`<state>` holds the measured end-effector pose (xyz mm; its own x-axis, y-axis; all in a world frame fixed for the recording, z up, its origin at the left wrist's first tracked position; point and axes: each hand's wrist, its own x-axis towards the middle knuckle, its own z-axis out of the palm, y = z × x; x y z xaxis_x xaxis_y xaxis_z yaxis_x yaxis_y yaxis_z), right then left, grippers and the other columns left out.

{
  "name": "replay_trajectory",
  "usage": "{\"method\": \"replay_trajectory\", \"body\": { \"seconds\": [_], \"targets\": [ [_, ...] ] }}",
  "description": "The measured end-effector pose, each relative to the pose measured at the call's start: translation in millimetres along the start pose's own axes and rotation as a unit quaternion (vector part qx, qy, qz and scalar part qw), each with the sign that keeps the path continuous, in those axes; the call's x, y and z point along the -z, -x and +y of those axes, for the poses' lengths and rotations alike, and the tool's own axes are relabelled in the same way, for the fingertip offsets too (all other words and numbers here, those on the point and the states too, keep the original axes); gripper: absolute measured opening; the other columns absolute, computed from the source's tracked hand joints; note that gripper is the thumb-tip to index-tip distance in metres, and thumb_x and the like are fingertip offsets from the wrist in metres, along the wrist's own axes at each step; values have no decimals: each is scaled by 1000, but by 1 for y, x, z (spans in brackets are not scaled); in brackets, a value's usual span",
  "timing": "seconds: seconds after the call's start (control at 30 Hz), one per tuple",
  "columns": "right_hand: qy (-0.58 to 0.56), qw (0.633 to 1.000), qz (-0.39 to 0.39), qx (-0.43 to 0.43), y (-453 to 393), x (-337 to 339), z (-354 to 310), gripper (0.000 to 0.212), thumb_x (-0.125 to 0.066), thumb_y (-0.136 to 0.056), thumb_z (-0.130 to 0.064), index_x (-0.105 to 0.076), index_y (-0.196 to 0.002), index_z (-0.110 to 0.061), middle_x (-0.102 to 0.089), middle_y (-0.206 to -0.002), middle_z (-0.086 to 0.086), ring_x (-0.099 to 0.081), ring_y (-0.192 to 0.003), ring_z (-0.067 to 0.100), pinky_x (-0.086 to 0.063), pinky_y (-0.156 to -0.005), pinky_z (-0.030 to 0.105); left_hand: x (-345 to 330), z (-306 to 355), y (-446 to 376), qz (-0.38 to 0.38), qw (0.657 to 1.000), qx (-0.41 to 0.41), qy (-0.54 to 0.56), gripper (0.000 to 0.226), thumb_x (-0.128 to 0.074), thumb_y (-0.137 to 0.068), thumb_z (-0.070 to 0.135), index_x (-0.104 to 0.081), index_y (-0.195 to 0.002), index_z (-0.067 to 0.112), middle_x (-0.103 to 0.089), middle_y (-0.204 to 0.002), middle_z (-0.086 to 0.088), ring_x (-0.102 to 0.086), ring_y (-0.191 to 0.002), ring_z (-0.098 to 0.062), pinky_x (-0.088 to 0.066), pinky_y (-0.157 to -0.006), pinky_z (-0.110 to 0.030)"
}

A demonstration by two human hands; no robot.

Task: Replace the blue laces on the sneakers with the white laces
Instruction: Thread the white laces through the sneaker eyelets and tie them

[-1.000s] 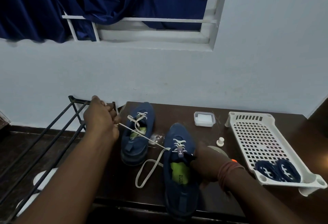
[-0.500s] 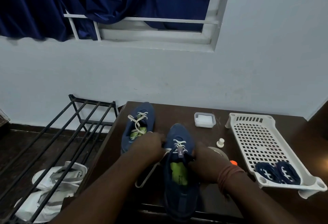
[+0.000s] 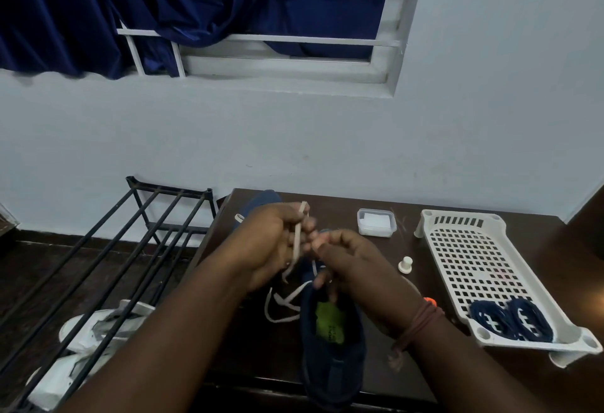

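Your left hand (image 3: 268, 242) grips a white lace (image 3: 296, 242) over the dark table (image 3: 261, 347), fingers curled round it so that its tip stands up above the knuckles, while the rest trails down to a loose loop lying on the table left of the near sneaker (image 3: 333, 353). Your right hand (image 3: 356, 259), a brown thread band (image 3: 421, 318) at its wrist, is raised just beside the left with its fingers curled and fingertips close to the lace; whether they pinch it cannot be told. The near sneaker, navy with a green insole, points away from you below both hands, its upper eyelets hidden by them. The second sneaker (image 3: 261, 198) sits farther back to the left, mostly covered by your left hand, only its toe showing. To the right, two coils of blue laces (image 3: 511, 318) lie in the near end of a white perforated tray (image 3: 467, 249). Between tray and hands stand a small white knob (image 3: 406, 264) and, farther back, a clear lidded box (image 3: 376, 222). A black metal rack (image 3: 130, 249) stands on the left beside the table, with white shoes (image 3: 94, 331) beneath it.
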<state>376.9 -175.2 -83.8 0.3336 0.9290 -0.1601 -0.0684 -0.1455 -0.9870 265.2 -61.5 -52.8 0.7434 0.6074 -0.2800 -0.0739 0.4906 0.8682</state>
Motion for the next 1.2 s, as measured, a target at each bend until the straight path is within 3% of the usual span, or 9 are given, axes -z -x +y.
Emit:
{"method": "replay_trajectory", "body": {
  "seconds": [0.17, 0.33, 0.47, 0.67, 0.83, 0.97, 1.07, 1.1, 1.2],
  "targets": [
    [-30, 984, -168, -45, 6, -5, 0, 14, -54, -99, -24, -59, -94, -12, -59, -76, 8, -42, -51, 13, -26, -41, 23, 0, 4, 1, 1, 984, 52, 168, 33, -36, -96, -1, -68, -103, -3, -64, -78, -9, -55, -66, -14, -43, -72, -23],
    [-102, 985, -126, -62, 3, 13, -4, 12, -55, -89, -22, -58, -84, -11, -54, -77, 11, -49, -59, 18, -36, -52, 29, 18, 2, -9, 121, 946, 55, 295, 30, -31, -96, -11, -54, -113, -10, -68, -101, -16, -64, -83, -18, -52, -74, -27],
    [-71, 992, -93, -52, -1, 10, 3, 15, -53, -100, -22, -54, -104, -8, -66, -100, 14, -57, -61, 17, -40, -44, 25, 0, -7, -7, 69, 949, 87, 296, 33, -30, -98, -9, -58, -115, -13, -68, -108, -18, -66, -94, -24, -52, -85, -35],
    [-38, 973, -194, -116, 0, 17, 4, 21, -51, -101, -19, -63, -110, -4, -48, -68, 3, -29, -53, 13, -18, -43, 23, 9, -3, -12, 147, 948, 45, 280, 31, -25, -101, -10, -55, -110, -11, -67, -103, -16, -65, -94, -22, -52, -85, -34],
    [88, 987, -45, -123, -3, 36, 5, 22, -54, -96, -11, -74, -92, -3, -55, -63, 4, -38, -47, 12, -26, -42, 20, 23, -5, -17, 211, 945, 51, 246, 37, -20, -103, -8, -54, -118, -11, -65, -103, -18, -60, -112, -25, -48, -94, -35],
    [167, 977, 73, -107, 1, 43, 6, 26, -69, -89, -17, -71, -79, 6, -60, -55, 7, -42, -36, 10, -30, -35, 17, 14, -14, -19, 239, 956, 63, 159, 31, -29, -105, 3, -51, -126, -1, -60, -105, -24, -59, -99, -34, -52, -93, -46],
    [179, 975, 114, -66, -1, 37, 9, 26, -67, -90, -13, -70, -74, 7, -61, -54, 8, -45, -37, 10, -35, -37, 17, 1, -24, -15, 227, 969, 78, -56, 22, -48, -99, 14, -59, -112, 0, -63, -95, -20, -59, -86, -29, -54, -89, -48],
    [161, 978, 115, -63, -4, 34, 9, 21, -62, -93, -8, -70, -79, 6, -63, -59, 10, -48, -40, 10, -37, -39, 18, -1, -28, -11, 203, 946, 69, -242, 29, -51, -97, 18, -60, -116, -1, -63, -89, -16, -60, -80, -26, -54, -87, -45],
    [116, 987, 96, -58, -7, 27, 8, 19, -49, -95, 4, -68, -96, 3, -69, -74, 17, -56, -50, 12, -44, -44, 20, 1, -39, 8, 160, 706, -52, -688, 30, -52, -97, 32, -70, -102, 9, -68, -85, -7, -65, -80, -23, -54, -77, -34]
  ]
}}
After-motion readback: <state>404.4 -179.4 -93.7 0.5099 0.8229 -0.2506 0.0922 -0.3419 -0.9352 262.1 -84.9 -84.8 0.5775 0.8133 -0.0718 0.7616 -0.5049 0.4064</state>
